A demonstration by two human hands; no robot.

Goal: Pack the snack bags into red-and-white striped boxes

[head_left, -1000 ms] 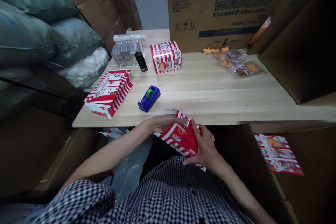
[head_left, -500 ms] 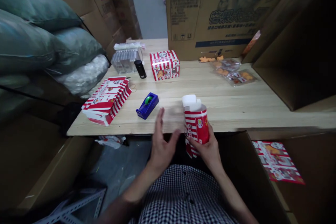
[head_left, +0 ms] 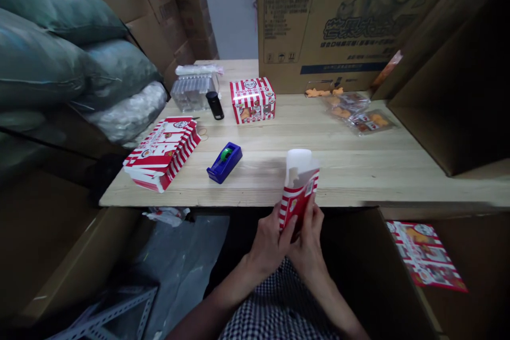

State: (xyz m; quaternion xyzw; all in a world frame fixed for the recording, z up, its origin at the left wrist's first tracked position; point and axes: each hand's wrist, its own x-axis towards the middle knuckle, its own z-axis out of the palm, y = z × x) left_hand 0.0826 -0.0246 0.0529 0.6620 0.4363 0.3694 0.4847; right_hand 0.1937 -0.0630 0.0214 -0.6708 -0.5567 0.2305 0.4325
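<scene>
A red and white striped carton [head_left: 299, 191] is between my two hands at the front edge of the table, its white flaps standing up at the far end. My left hand [head_left: 271, 239] grips its left side near the lower end, thumb laid across the red panel. On the right side my right hand [head_left: 308, 234] has its fingers closed round the carton. The lower end is hidden by my hands. To the left on the table lies a blue tape dispenser [head_left: 224, 162] with a green roll.
A closed striped box [head_left: 253, 101], a black cylinder [head_left: 215, 105] and clear plastic trays [head_left: 193, 90] stand at the back. Flattened striped cartons [head_left: 163, 151] lie left. Packaged snacks [head_left: 372, 121] lie right, before a large cardboard box [head_left: 314, 26]. A printed sheet [head_left: 426, 255] sits in an open box.
My left hand, earlier open and apart, has come right and taken hold of the carton. The carton has turned, and its top flaps look different.
</scene>
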